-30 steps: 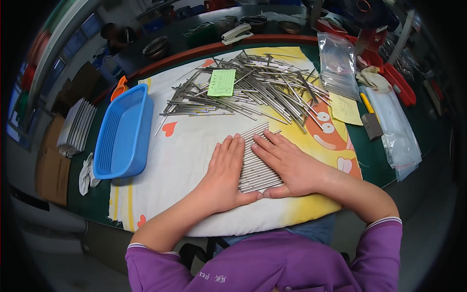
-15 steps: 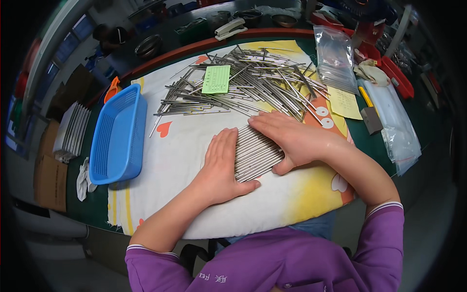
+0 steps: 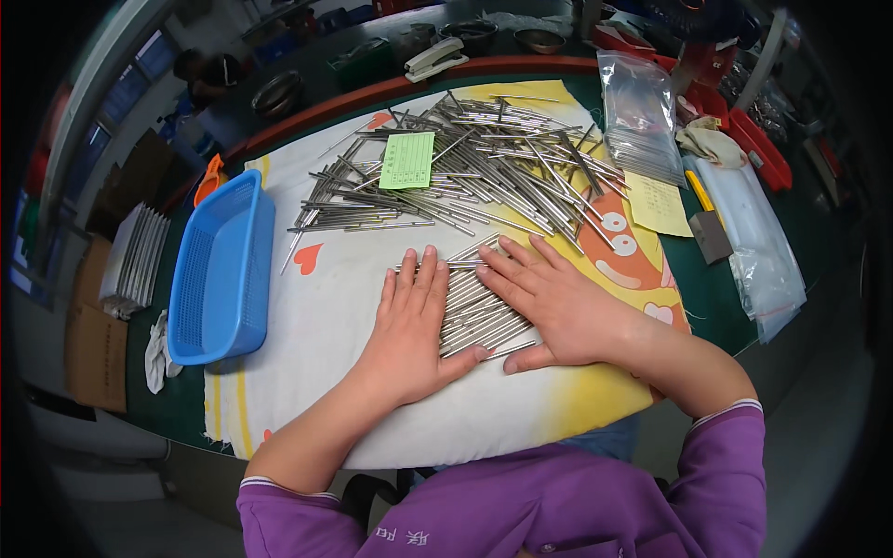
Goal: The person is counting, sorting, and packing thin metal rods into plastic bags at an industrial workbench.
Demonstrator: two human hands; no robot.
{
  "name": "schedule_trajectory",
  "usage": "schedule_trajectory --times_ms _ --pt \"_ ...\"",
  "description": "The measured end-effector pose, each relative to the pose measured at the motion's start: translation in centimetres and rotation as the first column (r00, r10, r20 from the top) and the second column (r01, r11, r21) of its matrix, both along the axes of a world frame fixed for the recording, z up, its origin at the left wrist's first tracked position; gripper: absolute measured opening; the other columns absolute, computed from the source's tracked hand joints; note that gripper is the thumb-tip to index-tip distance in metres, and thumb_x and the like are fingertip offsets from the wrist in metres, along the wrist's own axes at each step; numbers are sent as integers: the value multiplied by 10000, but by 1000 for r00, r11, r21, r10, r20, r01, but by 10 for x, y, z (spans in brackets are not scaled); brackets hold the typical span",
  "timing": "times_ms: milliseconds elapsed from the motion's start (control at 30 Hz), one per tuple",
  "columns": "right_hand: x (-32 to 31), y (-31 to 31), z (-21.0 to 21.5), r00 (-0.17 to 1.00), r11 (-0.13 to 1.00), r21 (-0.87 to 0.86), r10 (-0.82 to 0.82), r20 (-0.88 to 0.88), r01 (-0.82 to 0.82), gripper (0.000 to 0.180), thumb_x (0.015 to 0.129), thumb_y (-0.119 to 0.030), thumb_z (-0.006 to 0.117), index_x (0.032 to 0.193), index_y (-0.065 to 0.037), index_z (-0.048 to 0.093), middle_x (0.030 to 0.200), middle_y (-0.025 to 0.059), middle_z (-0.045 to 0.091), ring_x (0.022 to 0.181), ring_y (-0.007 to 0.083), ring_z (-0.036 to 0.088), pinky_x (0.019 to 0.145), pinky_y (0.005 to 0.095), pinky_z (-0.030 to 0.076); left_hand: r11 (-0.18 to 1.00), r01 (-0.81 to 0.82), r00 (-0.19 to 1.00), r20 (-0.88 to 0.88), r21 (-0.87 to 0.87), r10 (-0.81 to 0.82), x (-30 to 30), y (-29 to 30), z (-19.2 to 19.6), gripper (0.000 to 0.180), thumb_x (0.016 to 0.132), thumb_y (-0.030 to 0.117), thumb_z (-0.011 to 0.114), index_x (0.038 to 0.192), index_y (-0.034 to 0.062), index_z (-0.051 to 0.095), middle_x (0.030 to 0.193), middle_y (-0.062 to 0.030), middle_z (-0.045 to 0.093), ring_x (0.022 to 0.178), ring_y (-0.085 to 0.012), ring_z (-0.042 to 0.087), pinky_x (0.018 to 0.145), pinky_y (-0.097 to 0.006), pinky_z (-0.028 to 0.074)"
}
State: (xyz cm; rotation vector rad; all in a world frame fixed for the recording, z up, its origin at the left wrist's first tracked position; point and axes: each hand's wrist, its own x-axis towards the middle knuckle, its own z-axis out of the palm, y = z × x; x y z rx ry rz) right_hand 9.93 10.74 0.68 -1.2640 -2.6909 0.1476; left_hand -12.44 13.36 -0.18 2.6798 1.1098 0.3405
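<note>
A row of thin metal rods (image 3: pixel 482 312) lies side by side on the white and yellow patterned cloth (image 3: pixel 316 325). My left hand (image 3: pixel 409 321) rests flat over the rods' left ends, fingers stretched forward and thumb out to the right. Over their right ends my right hand (image 3: pixel 549 302) lies with its fingers spread. Parts of the rods are hidden under both palms. Beyond my fingers spreads a loose, crisscrossed pile of similar metal rods (image 3: pixel 484 167), with a green printed slip (image 3: pixel 407 160) lying on top.
A blue plastic basket (image 3: pixel 220 270) stands at the left. Clear plastic bags (image 3: pixel 642 121), a yellow paper (image 3: pixel 658 202), a grey block (image 3: pixel 711 237) and a yellow-handled tool (image 3: pixel 704 190) lie at the right. A stapler (image 3: pixel 435 59) sits behind the red table edge.
Both hands have flattened, fingers spreading over the row of rods instead of pressing in from its sides. The rods now lie less evenly, some slanting and sticking out beyond the fingers.
</note>
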Motion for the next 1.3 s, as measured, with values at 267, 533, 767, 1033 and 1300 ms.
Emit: schedule_trajectory --times_ms 267,533,767,1033,1300 --pt "-5 -10 -4 989 989 -75 124 -75 -130 810 797 -525 519 1373 -25 245 1436 166 211 1345 314 157 1092 437 133 998 -54 998 -39 -26 52 2 9 2 754 801 354 552 1340 -68 237 1403 -232 222 1322 -397 152 1070 -506 101" --pt "-5 -33 7 970 975 -128 154 -186 -180 623 775 -326 616 1258 5 403 1359 166 355 1293 299 291 1070 413 230 999 -2 985 -173 41 9 7 -30 10 800 777 343 554 1289 -172 219 1368 -352 167 1302 -482 112 1064 -525 102" --pt "-4 -12 3 910 955 -76 248 -333 -288 368 697 -226 688 990 -48 551 1183 98 502 1166 289 430 972 408 348 1000 -6 986 -167 -5 5 10 -51 7 820 760 328 557 1320 -141 186 1386 -340 131 1303 -488 104 1057 -543 86" --pt "19 7 9 829 937 -9 304 -469 -349 217 640 -160 712 843 -92 677 990 61 561 1023 238 502 865 384 404 985 161 976 -140 -54 -167 13 -50 8 780 728 152 518 1335 -134 120 1396 -330 108 1308 -487 87 1047 -564 87" --pt "31 14 22 902 989 -143 -101 -419 45 395 768 -178 624 1140 -63 561 1147 103 534 1111 286 467 940 386 380 979 161 983 -64 -125 -170 13 -66 6 829 738 233 560 1333 -139 120 1391 -354 79 1296 -518 72 1036 -577 107"
